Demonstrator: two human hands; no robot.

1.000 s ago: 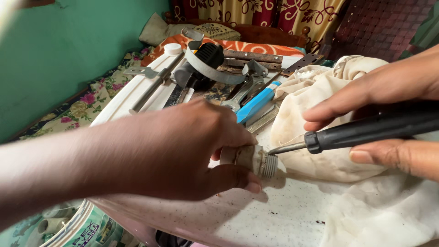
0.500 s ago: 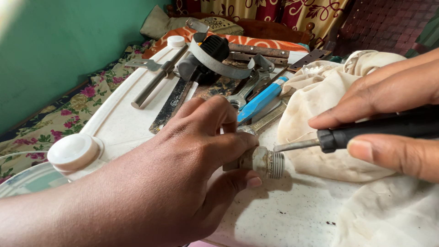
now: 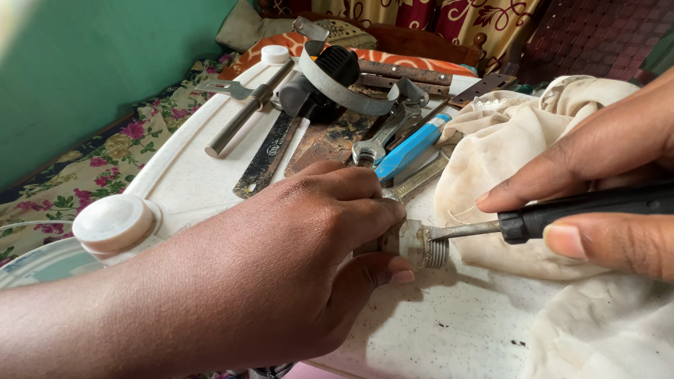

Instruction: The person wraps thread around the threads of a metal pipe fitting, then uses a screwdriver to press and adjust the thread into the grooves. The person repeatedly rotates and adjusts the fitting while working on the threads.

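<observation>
My left hand [image 3: 309,245] grips a small metal threaded fitting [image 3: 425,244] just above the white speckled work surface [image 3: 442,330]; only its threaded end shows past my fingers. My right hand [image 3: 604,182] holds a black-handled screwdriver [image 3: 562,214] whose metal tip pokes into the open end of the fitting. A stained cream cloth [image 3: 505,140] lies crumpled right behind and under the screwdriver.
A pile of tools lies at the back: a spanner [image 3: 375,140], a blue-handled tool [image 3: 407,149], a dark flat file [image 3: 270,158], a steel rod [image 3: 242,123] and a curved metal band [image 3: 337,88]. A white round knob [image 3: 112,223] sits left. A green wall and floral bedding lie beyond.
The screwdriver tip has moved in and now sits in the fitting's open end. My left hand has shifted slightly while keeping its grip; the view has drawn closer.
</observation>
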